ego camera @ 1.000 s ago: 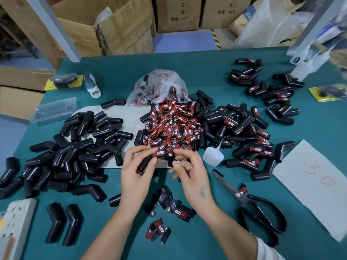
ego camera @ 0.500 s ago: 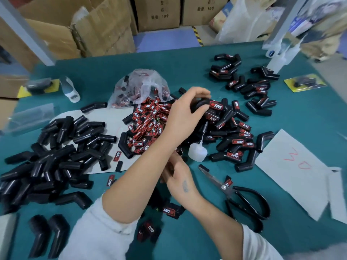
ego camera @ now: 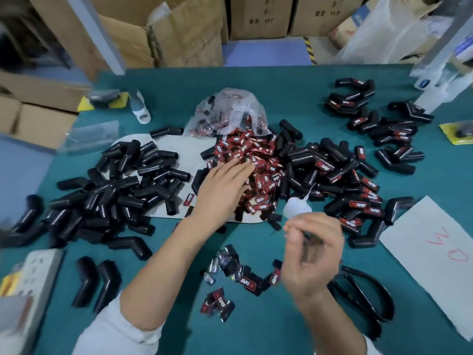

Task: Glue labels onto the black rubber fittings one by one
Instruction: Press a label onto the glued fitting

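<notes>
The left hand lies flat with its fingers straight and released, resting on the heap of small red-and-black rectangular labels printed "TAPER"; the labels in that heap are too many to count, and they spill from a crumpled clear plastic bag at the middle of the teal-covered counter. The right hand hovers nearer the camera, above the counter, its fingers curled inward and blurred; whether they pinch anything I cannot tell.

The black rubber elbow-shaped fittings lie in three groups; an unlabelled pile of several dozen sits left of the label heap, partly on a flat pale sheet; a labelled pile sits right of the heap, each bent tube matte black with a red label on its side; a smaller labelled cluster lies farther back on the right. Two more unlabelled fittings lie side by side near the front left, apart from the rest.

One small translucent white squeeze bottle with a pointed nozzle stands just beyond the right hand, beside the label heap; a scatter of loose labels and backing scraps lies between the forearms; one pair of black-handled scissors rests to the right hand's right; one white sheet of paper with red marks lies at the counter's right edge; brown cardboard boxes stand behind the counter.
</notes>
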`<action>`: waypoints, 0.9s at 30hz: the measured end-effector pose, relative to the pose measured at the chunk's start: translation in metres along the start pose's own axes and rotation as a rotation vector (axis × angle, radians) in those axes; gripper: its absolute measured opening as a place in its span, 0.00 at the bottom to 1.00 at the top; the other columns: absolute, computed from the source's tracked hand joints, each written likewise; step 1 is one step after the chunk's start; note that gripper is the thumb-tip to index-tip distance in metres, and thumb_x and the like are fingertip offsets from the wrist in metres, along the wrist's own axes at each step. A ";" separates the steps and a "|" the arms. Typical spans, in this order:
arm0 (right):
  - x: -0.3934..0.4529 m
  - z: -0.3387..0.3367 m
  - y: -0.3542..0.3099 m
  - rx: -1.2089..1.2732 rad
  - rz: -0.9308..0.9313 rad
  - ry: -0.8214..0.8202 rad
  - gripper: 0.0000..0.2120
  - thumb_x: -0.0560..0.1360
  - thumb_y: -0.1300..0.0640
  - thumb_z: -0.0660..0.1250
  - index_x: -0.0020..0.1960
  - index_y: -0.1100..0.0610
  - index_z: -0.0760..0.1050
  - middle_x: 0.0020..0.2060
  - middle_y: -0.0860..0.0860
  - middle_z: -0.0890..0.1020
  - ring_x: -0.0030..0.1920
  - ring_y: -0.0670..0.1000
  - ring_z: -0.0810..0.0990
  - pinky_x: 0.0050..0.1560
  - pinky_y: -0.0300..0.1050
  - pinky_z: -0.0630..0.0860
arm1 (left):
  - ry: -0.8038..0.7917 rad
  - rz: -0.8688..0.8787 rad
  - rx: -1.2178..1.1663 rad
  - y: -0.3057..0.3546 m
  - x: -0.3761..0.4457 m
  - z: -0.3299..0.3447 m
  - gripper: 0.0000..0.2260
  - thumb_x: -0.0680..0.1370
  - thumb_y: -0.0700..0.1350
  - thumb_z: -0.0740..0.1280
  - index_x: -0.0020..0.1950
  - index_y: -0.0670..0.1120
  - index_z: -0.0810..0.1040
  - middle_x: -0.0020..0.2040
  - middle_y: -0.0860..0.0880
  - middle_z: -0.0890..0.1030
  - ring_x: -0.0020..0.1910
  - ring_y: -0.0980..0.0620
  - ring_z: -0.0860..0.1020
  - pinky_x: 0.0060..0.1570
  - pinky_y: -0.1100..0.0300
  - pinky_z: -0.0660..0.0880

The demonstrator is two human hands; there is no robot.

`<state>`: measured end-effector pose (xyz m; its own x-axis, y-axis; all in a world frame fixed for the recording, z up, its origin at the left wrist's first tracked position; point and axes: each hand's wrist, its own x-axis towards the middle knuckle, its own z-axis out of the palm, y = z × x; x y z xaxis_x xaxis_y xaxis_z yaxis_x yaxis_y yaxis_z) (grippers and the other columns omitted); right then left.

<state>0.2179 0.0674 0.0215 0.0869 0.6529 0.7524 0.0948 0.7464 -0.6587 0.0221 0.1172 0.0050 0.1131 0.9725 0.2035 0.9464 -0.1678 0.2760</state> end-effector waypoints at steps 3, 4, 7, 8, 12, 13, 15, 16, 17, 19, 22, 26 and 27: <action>0.026 -0.019 0.011 -0.073 0.086 0.180 0.07 0.85 0.57 0.64 0.59 0.46 0.74 0.52 0.45 0.77 0.41 0.63 0.77 0.38 0.56 0.73 | 0.076 0.004 -0.024 -0.002 -0.015 -0.003 0.22 0.80 0.41 0.74 0.74 0.42 0.78 0.73 0.45 0.78 0.75 0.40 0.73 0.74 0.40 0.70; 0.032 -0.025 0.016 -0.078 0.119 0.224 0.08 0.85 0.56 0.64 0.60 0.44 0.73 0.52 0.46 0.77 0.41 0.61 0.77 0.37 0.57 0.73 | 0.072 0.008 -0.044 -0.001 -0.019 -0.005 0.23 0.80 0.41 0.75 0.75 0.42 0.77 0.75 0.45 0.76 0.77 0.40 0.72 0.75 0.40 0.69; 0.040 -0.035 0.025 -0.053 0.142 0.295 0.08 0.86 0.55 0.64 0.62 0.43 0.73 0.51 0.47 0.77 0.42 0.50 0.78 0.35 0.51 0.73 | 0.086 0.014 -0.093 -0.003 -0.038 -0.012 0.25 0.81 0.42 0.73 0.78 0.45 0.74 0.80 0.47 0.71 0.81 0.42 0.66 0.79 0.42 0.62; 0.039 -0.035 0.026 -0.047 0.128 0.295 0.09 0.86 0.55 0.63 0.62 0.43 0.73 0.51 0.47 0.77 0.41 0.51 0.78 0.34 0.50 0.73 | 0.125 -0.007 -0.084 -0.008 -0.045 -0.017 0.24 0.81 0.42 0.73 0.77 0.45 0.75 0.79 0.46 0.71 0.80 0.41 0.67 0.79 0.42 0.62; 0.021 -0.020 0.017 -0.044 0.018 0.121 0.06 0.85 0.59 0.63 0.59 0.50 0.74 0.53 0.43 0.78 0.37 0.60 0.77 0.33 0.54 0.73 | 0.255 -0.315 0.127 -0.049 -0.080 -0.037 0.19 0.80 0.40 0.73 0.71 0.43 0.80 0.74 0.41 0.76 0.75 0.36 0.71 0.74 0.37 0.67; 0.016 -0.015 0.013 -0.047 -0.003 0.044 0.05 0.85 0.60 0.63 0.59 0.53 0.74 0.53 0.41 0.78 0.39 0.61 0.78 0.35 0.54 0.75 | 0.241 -0.385 0.184 -0.059 -0.089 -0.041 0.20 0.80 0.41 0.73 0.72 0.43 0.79 0.74 0.40 0.76 0.75 0.34 0.71 0.73 0.37 0.67; 0.009 -0.008 0.008 -0.080 -0.056 -0.090 0.04 0.84 0.62 0.63 0.57 0.59 0.76 0.48 0.45 0.80 0.48 0.51 0.81 0.48 0.46 0.77 | 0.198 -0.438 0.231 -0.072 -0.103 -0.046 0.20 0.81 0.44 0.73 0.72 0.43 0.79 0.72 0.38 0.77 0.71 0.33 0.74 0.73 0.37 0.67; 0.009 -0.008 0.008 -0.109 -0.070 -0.130 0.05 0.84 0.62 0.63 0.56 0.61 0.76 0.46 0.49 0.80 0.52 0.44 0.80 0.52 0.39 0.76 | 0.183 -0.435 0.224 -0.075 -0.108 -0.048 0.20 0.81 0.45 0.73 0.72 0.43 0.79 0.71 0.39 0.78 0.70 0.34 0.75 0.73 0.37 0.68; 0.011 -0.010 0.008 -0.146 -0.059 -0.139 0.05 0.84 0.62 0.63 0.56 0.62 0.77 0.47 0.50 0.80 0.53 0.41 0.78 0.53 0.36 0.74 | 0.174 -0.427 0.206 -0.076 -0.111 -0.050 0.20 0.80 0.44 0.74 0.72 0.43 0.80 0.70 0.39 0.79 0.68 0.34 0.76 0.72 0.37 0.68; 0.022 -0.020 0.011 -0.226 0.059 -0.110 0.06 0.84 0.59 0.65 0.59 0.60 0.77 0.53 0.46 0.77 0.53 0.43 0.77 0.50 0.36 0.74 | 0.176 -0.404 0.169 -0.075 -0.111 -0.054 0.19 0.79 0.43 0.76 0.70 0.43 0.81 0.68 0.40 0.80 0.66 0.34 0.78 0.69 0.38 0.73; 0.046 -0.047 0.017 -0.296 0.366 -0.123 0.12 0.80 0.41 0.70 0.61 0.43 0.74 0.57 0.39 0.75 0.55 0.45 0.79 0.48 0.35 0.75 | 0.348 -0.287 0.135 -0.068 -0.106 -0.058 0.15 0.80 0.43 0.75 0.66 0.42 0.83 0.66 0.43 0.81 0.63 0.38 0.79 0.62 0.44 0.78; 0.059 -0.072 0.029 -0.516 0.645 -0.373 0.24 0.69 0.29 0.73 0.59 0.35 0.69 0.52 0.36 0.78 0.54 0.36 0.78 0.47 0.38 0.73 | 0.529 -0.256 -0.538 -0.032 -0.097 -0.052 0.13 0.82 0.45 0.67 0.67 0.50 0.82 0.68 0.51 0.81 0.64 0.49 0.76 0.65 0.59 0.72; 0.057 -0.073 0.031 -0.577 0.666 -0.479 0.25 0.68 0.31 0.75 0.60 0.35 0.69 0.53 0.35 0.78 0.54 0.33 0.77 0.47 0.40 0.73 | 0.474 -0.290 -0.848 -0.021 -0.093 -0.049 0.13 0.83 0.46 0.66 0.66 0.51 0.82 0.67 0.48 0.82 0.60 0.48 0.78 0.61 0.55 0.75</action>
<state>0.2985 0.1183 0.0442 -0.0991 0.9928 0.0677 0.6496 0.1161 -0.7514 -0.0229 0.0226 0.0265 -0.3931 0.8608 0.3232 0.3702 -0.1736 0.9126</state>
